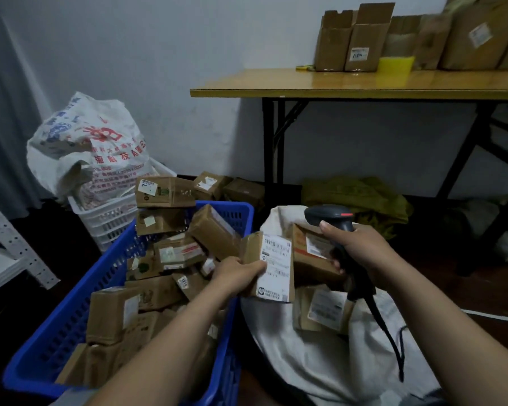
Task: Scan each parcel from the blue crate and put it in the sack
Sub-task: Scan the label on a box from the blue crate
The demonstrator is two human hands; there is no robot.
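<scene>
A blue crate (79,306) at the lower left is heaped with several brown cardboard parcels (170,253). My left hand (236,273) grips one small parcel (272,266) by its left edge, its white barcode label turned up, held over the gap between crate and sack. My right hand (361,247) holds a black handheld scanner (330,216) by the handle, its head above and to the right of that parcel. Below lies the open white sack (320,358) with parcels (324,310) inside.
A white basket (109,218) with a printed white bag (91,148) stands behind the crate. Loose parcels (214,184) lie on the floor by the wall. A wooden folding table (349,82) with cardboard boxes fills the upper right. White shelving (9,250) is at the left.
</scene>
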